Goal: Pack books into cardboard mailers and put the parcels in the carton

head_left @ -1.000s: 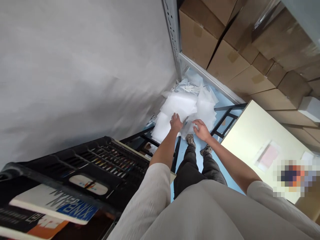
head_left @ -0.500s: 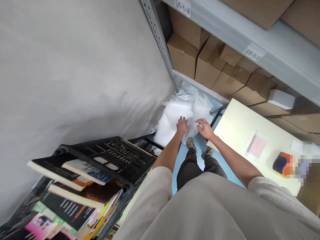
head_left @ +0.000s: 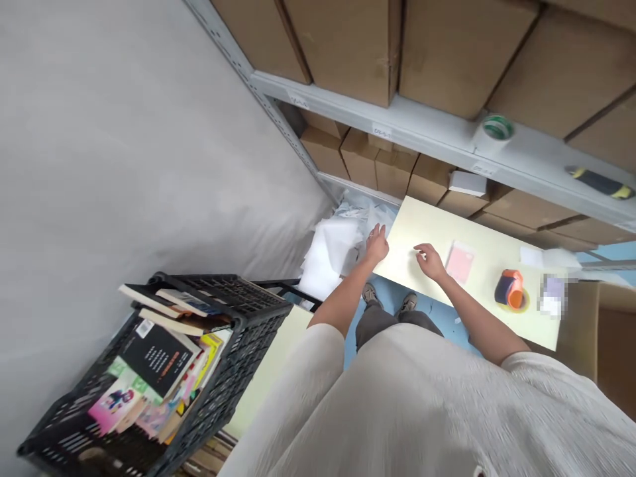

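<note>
My left hand (head_left: 377, 245) is over the left end of the pale yellow table (head_left: 422, 225), fingers stretched out, with nothing seen in it. Beside it, low against the wall, lies a pile of white packing sheets (head_left: 322, 258). My right hand (head_left: 430, 262) hovers above the same table with its fingers loosely bent and apart, holding nothing I can see. Just right of that hand lies a flat pink booklet-like item (head_left: 461, 262) with a pale border. An orange and dark tape dispenser (head_left: 511, 290) sits farther right on the tabletop.
A black plastic crate (head_left: 258, 331) of books (head_left: 154, 354) stands at my left. Metal shelving (head_left: 348, 112) with cardboard boxes (head_left: 447, 53) rises ahead, a tape roll (head_left: 497, 129) on its ledge. An open carton (head_left: 586, 324) is at right. The wall (head_left: 124, 165) borders the left.
Both hands have left the white sheets and moved to the right, over the table. The view has turned right, showing more of the shelf and the open carton.
</note>
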The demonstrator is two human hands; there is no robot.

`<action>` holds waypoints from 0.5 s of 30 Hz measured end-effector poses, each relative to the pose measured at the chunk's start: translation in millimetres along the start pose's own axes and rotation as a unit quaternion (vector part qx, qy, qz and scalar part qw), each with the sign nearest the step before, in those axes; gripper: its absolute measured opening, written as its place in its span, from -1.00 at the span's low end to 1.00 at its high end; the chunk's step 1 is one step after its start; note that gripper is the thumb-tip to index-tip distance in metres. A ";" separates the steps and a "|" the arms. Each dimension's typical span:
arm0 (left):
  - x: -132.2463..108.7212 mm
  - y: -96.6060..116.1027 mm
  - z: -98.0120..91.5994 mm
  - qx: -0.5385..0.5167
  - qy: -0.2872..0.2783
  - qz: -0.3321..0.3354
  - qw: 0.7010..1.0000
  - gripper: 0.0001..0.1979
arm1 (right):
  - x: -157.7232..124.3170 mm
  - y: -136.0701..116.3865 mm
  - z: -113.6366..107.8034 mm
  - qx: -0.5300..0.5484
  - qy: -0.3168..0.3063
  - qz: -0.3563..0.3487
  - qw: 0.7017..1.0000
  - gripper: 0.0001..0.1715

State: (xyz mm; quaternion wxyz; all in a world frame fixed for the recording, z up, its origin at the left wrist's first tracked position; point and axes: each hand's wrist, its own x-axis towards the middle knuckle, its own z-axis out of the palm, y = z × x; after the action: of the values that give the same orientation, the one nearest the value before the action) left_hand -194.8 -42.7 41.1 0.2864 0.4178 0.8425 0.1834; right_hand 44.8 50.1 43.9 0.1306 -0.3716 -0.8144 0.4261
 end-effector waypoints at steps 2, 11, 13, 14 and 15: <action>-8.8 30.4 10.0 0.000 -0.010 0.024 1.000 -0.26 | -18.8 18.7 -24.2 -0.003 0.016 0.029 0.999 -0.58; -43.4 125.4 92.2 0.011 -0.112 0.150 0.982 -0.33 | -84.2 102.6 -79.6 -0.016 0.082 0.161 0.983 -0.52; -51.8 138.2 113.1 0.001 -0.143 0.170 0.975 -0.35 | -94.5 115.9 -80.6 -0.017 0.098 0.196 0.975 -0.50; -55.8 143.3 122.8 -0.006 -0.157 0.176 0.972 -0.35 | -98.8 121.5 -80.0 -0.017 0.105 0.215 0.971 -0.48; -59.5 147.5 131.9 -0.011 -0.168 0.178 0.969 -0.36 | -102.5 126.5 -78.8 -0.015 0.110 0.233 0.966 -0.47</action>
State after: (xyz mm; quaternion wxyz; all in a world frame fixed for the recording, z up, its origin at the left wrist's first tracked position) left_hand 6.4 4.4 40.2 0.3914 0.5830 0.6920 0.1676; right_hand 219.7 69.3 2.1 0.1110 -0.5971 -0.6926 0.3893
